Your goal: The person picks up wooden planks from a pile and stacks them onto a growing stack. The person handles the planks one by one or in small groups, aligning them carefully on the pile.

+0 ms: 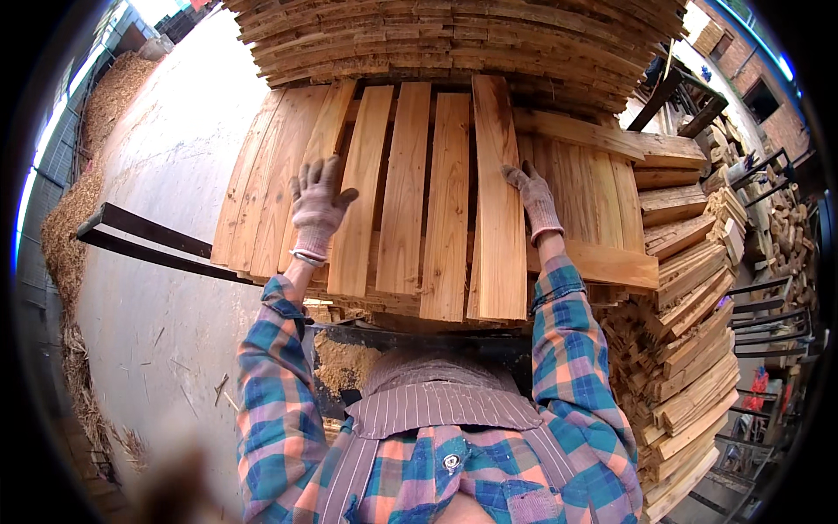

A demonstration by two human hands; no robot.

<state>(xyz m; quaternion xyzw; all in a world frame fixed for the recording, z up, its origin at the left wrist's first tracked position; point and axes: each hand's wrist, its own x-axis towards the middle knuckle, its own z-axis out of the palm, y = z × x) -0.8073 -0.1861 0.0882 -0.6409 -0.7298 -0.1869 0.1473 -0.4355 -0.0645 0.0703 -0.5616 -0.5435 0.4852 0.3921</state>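
Observation:
My left hand [319, 203], in a pale work glove, lies on the wooden planks at the left of the layer, its fingers spread and its thumb pointing right. Under and beside it are a plank [362, 188] and several others set close together. My right hand [534, 197], gloved too, touches the right edge of a longer plank [499, 210] that sits raised over its neighbour. Its fingers are apart, some of them over that plank's edge. Between my hands, two planks [406, 188] lie side by side with narrow dark gaps.
A tall stack of planks [454, 39] rises behind. Crosswise boards [602, 262] lie at the right, above more stacked timber [694, 367]. Dark metal bars [148, 229] stick out at the left over pale concrete [166, 323]. Sawdust [345, 360] lies near my body; wood shavings [122, 96] line the wall.

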